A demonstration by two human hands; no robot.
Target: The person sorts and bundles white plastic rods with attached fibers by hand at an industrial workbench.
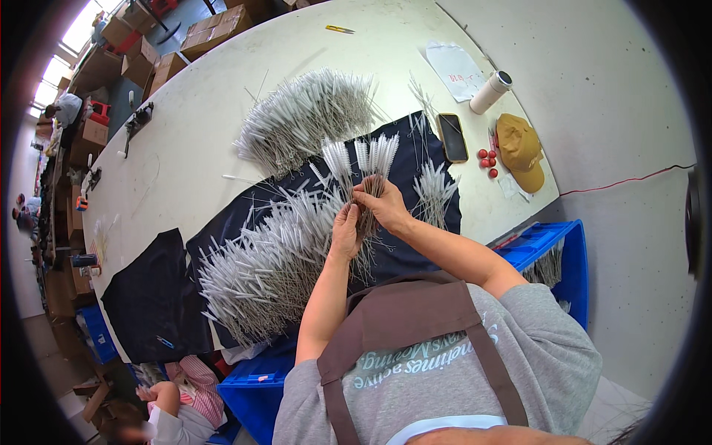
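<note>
Thin white-bristled brushes with twisted wire handles fill both hands in front of me. My right hand is closed round the wires of a fanned bundle of brushes, bristles pointing away from me. Beside it, my left hand pinches wires below a smaller bunch; the two hands nearly touch. A large pile of the same brushes spreads over the dark cloth left of my hands. Another big heap lies beyond them, and a small group sits to the right.
On the white table are a phone, a bottle, a tan cap, red balls and a yellow cutter. Blue bins stand by the near edge. A person in pink stripes sits at lower left.
</note>
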